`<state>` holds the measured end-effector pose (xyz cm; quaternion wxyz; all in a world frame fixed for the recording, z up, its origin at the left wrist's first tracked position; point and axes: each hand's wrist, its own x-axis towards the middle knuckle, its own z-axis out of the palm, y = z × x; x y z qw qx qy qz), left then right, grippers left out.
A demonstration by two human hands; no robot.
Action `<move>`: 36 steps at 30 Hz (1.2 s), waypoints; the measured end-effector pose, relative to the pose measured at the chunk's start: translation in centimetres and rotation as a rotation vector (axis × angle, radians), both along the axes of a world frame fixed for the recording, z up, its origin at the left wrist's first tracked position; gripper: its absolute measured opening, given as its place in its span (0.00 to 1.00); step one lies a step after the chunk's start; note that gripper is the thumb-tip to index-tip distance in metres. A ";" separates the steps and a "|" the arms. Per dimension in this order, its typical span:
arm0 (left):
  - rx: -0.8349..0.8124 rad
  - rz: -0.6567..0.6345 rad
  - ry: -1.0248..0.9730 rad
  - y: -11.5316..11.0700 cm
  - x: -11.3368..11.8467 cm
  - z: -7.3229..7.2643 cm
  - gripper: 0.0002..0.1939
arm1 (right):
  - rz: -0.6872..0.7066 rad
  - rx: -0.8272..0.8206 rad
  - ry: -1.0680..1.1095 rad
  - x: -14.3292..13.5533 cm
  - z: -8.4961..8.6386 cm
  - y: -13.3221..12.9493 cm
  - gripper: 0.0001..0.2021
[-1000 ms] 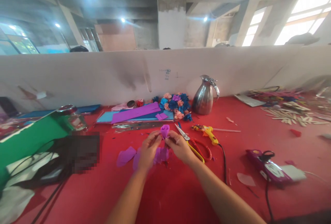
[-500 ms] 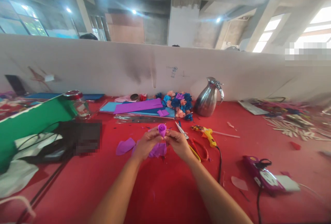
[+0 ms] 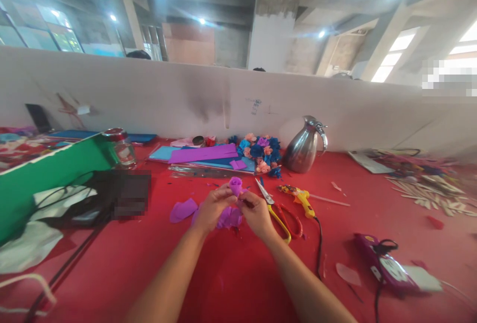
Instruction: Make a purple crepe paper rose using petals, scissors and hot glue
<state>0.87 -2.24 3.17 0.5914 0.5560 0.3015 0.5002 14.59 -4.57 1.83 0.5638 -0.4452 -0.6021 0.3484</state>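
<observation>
Between my two hands a small purple paper rose (image 3: 235, 185) stands upright, its rolled petals facing up. My left hand (image 3: 215, 207) pinches it from the left, near its base. The fingers of my right hand (image 3: 257, 212) are closed at its lower right side, on the base or a petal edge there; the exact grip is partly hidden. Loose purple paper petals (image 3: 184, 210) lie on the red table left of my left hand, and more purple pieces (image 3: 229, 218) lie beneath my hands. Scissors (image 3: 278, 213) with red and yellow handles rest just right of my right hand.
A yellow glue gun (image 3: 303, 202) with a cord lies beyond the scissors. Behind are purple crepe paper (image 3: 203, 153), a bunch of paper flowers (image 3: 257, 151) and a steel jug (image 3: 303, 146). A purple power strip (image 3: 387, 266) sits right, a green box (image 3: 55, 179) left.
My right fingers have shifted slightly lower at the rose, and its petals look a little wider. The whole view has moved slightly, so the scene sits further right.
</observation>
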 end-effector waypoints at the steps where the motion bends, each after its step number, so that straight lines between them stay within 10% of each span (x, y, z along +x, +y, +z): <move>1: 0.003 0.003 0.011 -0.1 0.1 0.1 0.08 | -0.013 0.007 0.003 0.0 0.0 0.0 0.06; 16: 0.175 0.178 0.216 0.2 0.2 0.8 0.09 | 0.013 -0.035 0.276 1.9 2.9 -0.8 0.08; 36: -0.008 0.134 0.105 -0.2 1.5 -0.9 0.09 | -0.314 0.277 -0.320 0.3 3.0 -2.3 0.09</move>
